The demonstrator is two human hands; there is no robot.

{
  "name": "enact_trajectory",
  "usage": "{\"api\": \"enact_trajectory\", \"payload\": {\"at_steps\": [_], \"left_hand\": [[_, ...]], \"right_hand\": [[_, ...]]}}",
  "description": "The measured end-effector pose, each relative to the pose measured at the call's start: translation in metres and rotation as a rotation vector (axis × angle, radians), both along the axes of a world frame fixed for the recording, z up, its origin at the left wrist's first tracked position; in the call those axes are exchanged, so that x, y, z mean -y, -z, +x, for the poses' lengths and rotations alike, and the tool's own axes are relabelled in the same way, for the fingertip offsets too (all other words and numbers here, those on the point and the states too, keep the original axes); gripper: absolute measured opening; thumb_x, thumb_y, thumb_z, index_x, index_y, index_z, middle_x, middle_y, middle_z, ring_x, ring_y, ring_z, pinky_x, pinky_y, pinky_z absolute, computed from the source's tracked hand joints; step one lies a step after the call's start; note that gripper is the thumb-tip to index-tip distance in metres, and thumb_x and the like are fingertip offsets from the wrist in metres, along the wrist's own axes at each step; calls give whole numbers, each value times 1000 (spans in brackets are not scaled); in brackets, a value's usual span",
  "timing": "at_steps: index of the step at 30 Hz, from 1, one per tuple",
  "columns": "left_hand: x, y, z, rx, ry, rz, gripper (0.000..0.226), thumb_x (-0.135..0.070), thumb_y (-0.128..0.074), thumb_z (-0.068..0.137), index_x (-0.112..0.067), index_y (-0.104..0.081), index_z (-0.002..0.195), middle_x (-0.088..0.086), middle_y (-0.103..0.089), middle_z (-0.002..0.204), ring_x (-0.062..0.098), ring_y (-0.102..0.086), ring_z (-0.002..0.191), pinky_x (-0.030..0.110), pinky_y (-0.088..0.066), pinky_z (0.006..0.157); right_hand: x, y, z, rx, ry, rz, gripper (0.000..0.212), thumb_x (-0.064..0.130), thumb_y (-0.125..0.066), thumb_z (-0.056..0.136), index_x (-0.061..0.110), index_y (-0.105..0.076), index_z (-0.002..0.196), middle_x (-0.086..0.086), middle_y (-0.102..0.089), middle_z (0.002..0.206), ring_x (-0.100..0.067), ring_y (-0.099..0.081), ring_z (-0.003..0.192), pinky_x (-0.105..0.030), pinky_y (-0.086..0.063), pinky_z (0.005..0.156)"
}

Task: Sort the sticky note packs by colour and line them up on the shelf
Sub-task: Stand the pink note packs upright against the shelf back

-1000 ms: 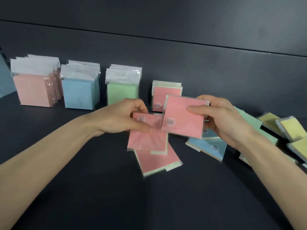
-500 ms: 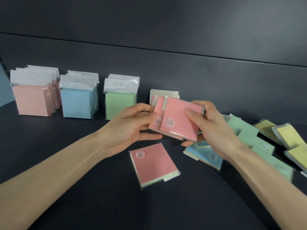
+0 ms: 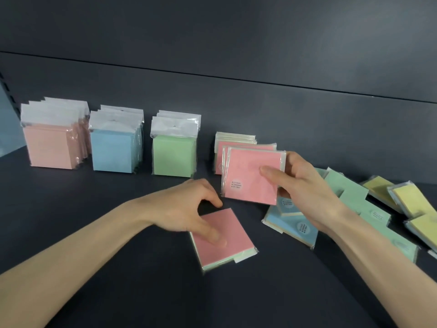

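Observation:
Packs stand in colour rows at the back of the dark shelf [image 3: 118, 292]: pale salmon [image 3: 49, 147], blue [image 3: 113, 150], green [image 3: 173, 157] and a short pink row [image 3: 236, 140]. My right hand [image 3: 305, 185] grips two pink packs [image 3: 253, 176] upright, just in front of the pink row. One more pink pack [image 3: 227, 240] lies flat near the middle. My left hand [image 3: 186, 216] is down on it, thumb on its face and fingers curled at its far edge.
Loose packs lie in a heap on the right: blue ones [image 3: 290, 223] under my right wrist, green ones [image 3: 354, 197] beyond them, yellow ones [image 3: 411, 202] at the far right. A dark back wall closes the shelf behind the rows.
My left hand let go of the pink packs and dropped onto the flat pink pack. My right hand now holds both packs alone and has carried them back toward the pink row.

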State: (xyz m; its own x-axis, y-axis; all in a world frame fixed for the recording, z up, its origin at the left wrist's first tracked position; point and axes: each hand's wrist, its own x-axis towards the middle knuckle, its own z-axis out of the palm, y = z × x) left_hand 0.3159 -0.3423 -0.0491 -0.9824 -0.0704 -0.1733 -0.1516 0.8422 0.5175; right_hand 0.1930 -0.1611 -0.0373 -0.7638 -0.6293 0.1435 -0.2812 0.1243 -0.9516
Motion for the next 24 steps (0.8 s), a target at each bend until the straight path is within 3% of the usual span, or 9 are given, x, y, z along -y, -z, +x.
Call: {"api": "enact_trajectory", "payload": {"at_steps": [5, 8, 11, 13, 17, 20, 24], "left_hand": [[6, -5, 1, 6, 3, 153, 52, -36, -87, 61, -28, -57, 102, -13, -62, 102, -4, -60, 77, 15, -46, 68], [30, -13, 5, 24, -30, 226, 53, -20, -84, 67, -28, -51, 106, -9, -70, 98, 9, -68, 84, 24, -53, 74], [55, -21, 13, 23, -41, 257, 44, -10, -77, 75, -24, -56, 111, -5, -70, 101, 18, -67, 95, 33, -53, 85], [57, -21, 14, -28, -35, 429, 27, -4, -72, 80, -12, -61, 102, -2, -71, 94, 20, -67, 92, 29, -53, 78], [43, -9, 2, -186, -159, 755, 23, -11, -66, 84, -6, -57, 104, 5, -64, 96, 17, -59, 89, 30, -46, 77], [23, 2, -7, -229, -223, 794, 9, -10, -57, 91, -9, -55, 100, 4, -62, 93, 12, -59, 84, 29, -48, 76], [-5, 10, -13, -439, -342, 808, 14, -13, -54, 93, -12, -48, 106, -16, -63, 65, -3, -55, 59, 32, -50, 78]], "right_hand": [[1, -1, 1, 41, 20, -2, 21, 21, -59, 91, 14, -51, 109, -7, -67, 110, -22, -66, 100, -44, -54, 89], [0, -1, 0, 43, 65, 3, 17, 22, -57, 92, 16, -48, 106, -4, -67, 108, -20, -66, 98, -42, -54, 87], [1, -1, 2, 58, 75, 41, 15, 22, -55, 94, 17, -46, 105, 0, -66, 105, -19, -67, 94, -41, -56, 82], [4, 0, 7, 113, 30, 45, 20, 20, -53, 95, 11, -44, 111, -4, -67, 102, -22, -69, 82, -43, -59, 75], [11, 2, 19, 216, -77, 33, 22, 17, -49, 97, 9, -41, 116, -7, -64, 103, -18, -69, 68, -39, -60, 62], [13, 8, 21, 255, -87, 17, 20, 25, -46, 98, 15, -42, 115, -5, -65, 107, -19, -70, 76, -44, -59, 74], [16, 13, 21, 190, -89, 89, 36, 53, -52, 86, 26, -41, 107, 2, -62, 116, -16, -61, 109, -44, -47, 100]]}}
